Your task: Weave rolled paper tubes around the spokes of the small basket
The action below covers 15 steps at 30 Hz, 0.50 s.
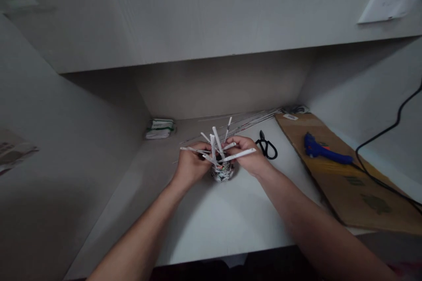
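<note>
I see the left hand (194, 160) and right hand (246, 151) curled nearly closed on the tubes (240, 155); I'd expect the basket (222, 174) light, crushable, best held low

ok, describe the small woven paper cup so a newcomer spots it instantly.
Start at the white tabletop, left of the flat brown cardboard sheet. Between the left hand and right hand is the small woven paper cup. White rolled-paper sticks splay from its top, unlike the thin pale rods lying flat behind.
</note>
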### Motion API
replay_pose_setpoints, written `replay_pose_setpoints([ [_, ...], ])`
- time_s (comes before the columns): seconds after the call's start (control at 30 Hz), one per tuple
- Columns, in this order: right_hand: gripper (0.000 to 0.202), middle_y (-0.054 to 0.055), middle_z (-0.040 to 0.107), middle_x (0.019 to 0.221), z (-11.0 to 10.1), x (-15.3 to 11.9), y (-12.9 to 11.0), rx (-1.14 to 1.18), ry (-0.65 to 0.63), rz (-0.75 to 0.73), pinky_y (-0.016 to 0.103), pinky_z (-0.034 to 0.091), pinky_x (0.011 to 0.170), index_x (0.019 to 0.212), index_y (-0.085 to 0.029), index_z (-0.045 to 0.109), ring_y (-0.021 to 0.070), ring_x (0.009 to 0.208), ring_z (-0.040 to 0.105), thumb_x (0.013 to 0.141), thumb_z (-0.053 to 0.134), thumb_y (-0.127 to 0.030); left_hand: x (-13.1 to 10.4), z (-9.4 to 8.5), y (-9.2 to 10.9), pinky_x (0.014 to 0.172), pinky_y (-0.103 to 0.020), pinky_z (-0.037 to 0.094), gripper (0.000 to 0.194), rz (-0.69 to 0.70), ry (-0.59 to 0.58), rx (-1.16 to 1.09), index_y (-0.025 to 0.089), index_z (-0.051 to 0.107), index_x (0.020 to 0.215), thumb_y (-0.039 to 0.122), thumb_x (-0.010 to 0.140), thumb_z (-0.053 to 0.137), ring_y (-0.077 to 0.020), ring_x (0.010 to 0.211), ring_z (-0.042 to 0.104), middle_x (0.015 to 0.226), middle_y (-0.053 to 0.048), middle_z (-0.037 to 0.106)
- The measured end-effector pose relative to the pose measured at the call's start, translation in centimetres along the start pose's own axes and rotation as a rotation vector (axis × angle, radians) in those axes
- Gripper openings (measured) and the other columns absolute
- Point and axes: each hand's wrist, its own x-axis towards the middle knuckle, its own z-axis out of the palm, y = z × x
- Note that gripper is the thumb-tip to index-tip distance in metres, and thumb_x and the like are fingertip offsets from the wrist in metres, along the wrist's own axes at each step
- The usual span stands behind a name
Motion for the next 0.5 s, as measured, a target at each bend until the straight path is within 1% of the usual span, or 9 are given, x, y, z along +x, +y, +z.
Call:
replay_pose_setpoints([
  [0.07,0.023,-0.004,0.058,0.057,0.03,0.01,-0.13,0.056,0.008,0.008,0.023,0.036,0.047,0.065,-0.017,0.061,0.0082,0.047,0.046,0.060,0.075,-0.034,-0.08,-0.14,-0.36,0.067,-0.025,0.049,0.011,0.144,0.001,0.052,0.017,0.072,0.075,0.010,0.073,0.063,-0.0148,0.069,0.064,0.075,-0.004,0.071],
  [0.13,0.026,-0.004,0.058,0.057,0.03,-0.05,-0.26,0.086,0.008,0.012,0.023,0.036,0.046,0.065,-0.016,0.063,0.0078,0.046,0.046,0.058,0.077,-0.036,-0.16,-0.35,-0.51,0.072,-0.027,0.050,0.017,0.244,-0.036,0.084,0.018,0.073,0.078,0.006,0.074,0.061,-0.0155,0.076,0.065,0.081,-0.005,0.072],
  [0.23,0.027,-0.003,0.060,0.057,-0.05,-0.08,-0.36,0.171,-0.018,0.092,0.024,0.039,0.047,0.067,-0.017,0.064,0.0095,0.047,0.051,0.056,0.079,-0.035,-0.24,-0.65,-0.40,0.075,-0.028,0.051,0.025,0.327,-0.119,0.111,0.020,0.073,0.083,0.003,0.074,0.057,-0.0167,0.083,0.066,0.090,-0.007,0.071],
  [0.3,0.025,-0.003,0.061,0.055,-0.12,-0.04,-0.38,0.224,-0.027,0.149,0.025,0.041,0.047,0.066,-0.017,0.063,0.0110,0.047,0.054,0.053,0.079,-0.032,-0.27,-0.71,-0.29,0.072,-0.027,0.051,0.024,0.360,-0.145,0.106,0.019,0.073,0.083,0.004,0.075,0.057,-0.0161,0.080,0.065,0.087,-0.006,0.069],
  [0.4,0.023,-0.003,0.060,0.053,-0.13,0.02,-0.39,0.229,-0.035,0.172,0.024,0.041,0.046,0.066,-0.017,0.062,0.0110,0.046,0.054,0.053,0.078,-0.029,-0.32,-0.48,-0.21,0.067,-0.026,0.049,0.016,0.331,-0.114,0.049,0.018,0.072,0.080,0.009,0.076,0.059,-0.0146,0.072,0.063,0.078,-0.005,0.067],
  [0.43,0.023,-0.003,0.060,0.054,-0.10,0.02,-0.37,0.209,-0.038,0.158,0.024,0.041,0.046,0.066,-0.017,0.063,0.0106,0.046,0.054,0.053,0.077,-0.029,-0.33,-0.33,-0.20,0.066,-0.025,0.049,0.013,0.290,-0.096,0.025,0.017,0.072,0.079,0.011,0.077,0.061,-0.0142,0.070,0.063,0.076,-0.005,0.067],
  [0.5,0.023,-0.003,0.060,0.055,-0.02,-0.01,-0.26,0.158,-0.043,0.112,0.023,0.041,0.046,0.067,-0.017,0.063,0.0102,0.046,0.053,0.055,0.077,-0.030,-0.35,0.01,-0.19,0.061,-0.023,0.047,0.006,0.155,-0.064,-0.033,0.016,0.070,0.076,0.016,0.077,0.064,-0.0129,0.065,0.061,0.071,-0.003,0.066],
])
